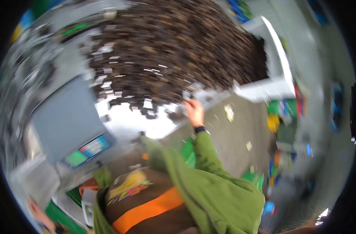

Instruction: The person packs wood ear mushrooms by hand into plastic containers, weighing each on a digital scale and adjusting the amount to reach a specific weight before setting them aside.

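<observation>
A broad heap of small dark brown pieces (178, 46), blurred by motion, lies over a white surface (150, 125). My right hand (195, 112) reaches to the near edge of the heap, a dark band at its wrist and a green sleeve behind it. Its fingers are closed, pinching at a small greyish thing too smeared to name. I do not see my left hand; only part of the green hoodie (102, 177) shows on that side.
A white open-sided box (277, 66) borders the heap at right. A grey panel (66, 119) with a blue and green label stands left. Pale scraps (229, 113) lie on the brown-grey floor. At lower left is a blurred bare forearm (41, 215), seemingly another person's.
</observation>
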